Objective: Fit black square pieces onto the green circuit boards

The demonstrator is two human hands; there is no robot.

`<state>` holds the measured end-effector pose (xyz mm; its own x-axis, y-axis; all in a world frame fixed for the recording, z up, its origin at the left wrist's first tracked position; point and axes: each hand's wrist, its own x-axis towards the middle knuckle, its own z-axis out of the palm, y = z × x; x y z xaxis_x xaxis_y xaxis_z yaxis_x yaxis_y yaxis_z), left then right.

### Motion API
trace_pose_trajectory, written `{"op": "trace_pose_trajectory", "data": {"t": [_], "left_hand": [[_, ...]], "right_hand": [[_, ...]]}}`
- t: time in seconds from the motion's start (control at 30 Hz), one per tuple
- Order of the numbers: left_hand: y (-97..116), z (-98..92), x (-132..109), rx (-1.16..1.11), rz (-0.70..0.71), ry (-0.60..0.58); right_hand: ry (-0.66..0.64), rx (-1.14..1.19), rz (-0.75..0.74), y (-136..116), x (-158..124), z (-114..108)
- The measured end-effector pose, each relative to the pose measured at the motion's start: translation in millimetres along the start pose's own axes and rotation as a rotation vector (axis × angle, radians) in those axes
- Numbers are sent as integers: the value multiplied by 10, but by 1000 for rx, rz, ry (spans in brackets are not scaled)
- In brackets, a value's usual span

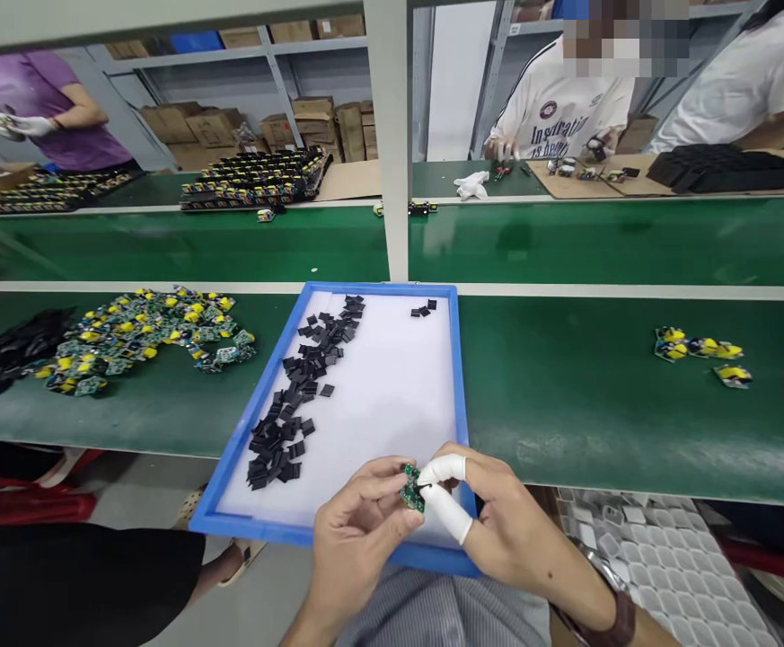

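My left hand [368, 517] pinches a small green circuit board [411, 490] between thumb and fingers, over the near edge of a blue-rimmed tray [462, 395]. White finger cots cover the thumb and forefinger of my right hand [479, 512]. Those two fingertips close on a small black piece [425, 486] at the right edge of the board; most of it is hidden. Along the tray's left side lie many loose black pieces [311, 364], flat and square-looking. A few more black pieces [423, 310] rest in its far right corner.
Left of the tray is a heap of circuit boards with yellow parts [142, 332], beside dark strips [21, 346]. Several similar boards [701, 348] lie to the right. A post [395, 135] rises behind the tray. Clear plastic trays [667, 557] sit below the bench. Co-workers stand across the line.
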<state>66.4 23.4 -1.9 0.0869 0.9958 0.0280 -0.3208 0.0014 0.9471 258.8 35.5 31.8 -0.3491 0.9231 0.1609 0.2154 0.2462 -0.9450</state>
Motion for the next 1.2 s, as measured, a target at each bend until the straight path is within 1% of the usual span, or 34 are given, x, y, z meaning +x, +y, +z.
{"op": "trace_pose_trajectory", "data": {"t": [0.07,0.2,0.33,0.37,0.5,0.57,0.67,0.83,0.97,1.03,1.1,1.2], "left_hand": [[-5,1,-4,11,-9,3],[-17,5,7,48,-12,3],[-21,12,6,66,-22,-8],[-19,13,6,68,-32,-4],[4,9,23,47,-69,-6],[11,6,38,34,-74,-13],[8,9,53,47,-81,0],[-2,28,48,116,-91,15],[7,25,52,139,-93,-4],[11,10,60,168,-96,-9],[12,-12,58,240,-51,-8],[11,-43,26,448,109,-22]], "right_hand": [[-24,-35,-2,-18,-2,-28],[-6,-128,-19,-28,4,-37],[-69,-50,-13,14,15,-50],[-68,-33,-6,34,16,-49],[15,-20,30,126,16,-14],[21,0,58,152,12,6],[2,-12,79,134,-1,13],[-22,-127,66,46,-14,-13],[-68,-74,70,78,-10,-29],[-62,-32,69,123,-21,-26],[2,15,74,165,-45,-15],[69,75,54,203,-85,8]]}}
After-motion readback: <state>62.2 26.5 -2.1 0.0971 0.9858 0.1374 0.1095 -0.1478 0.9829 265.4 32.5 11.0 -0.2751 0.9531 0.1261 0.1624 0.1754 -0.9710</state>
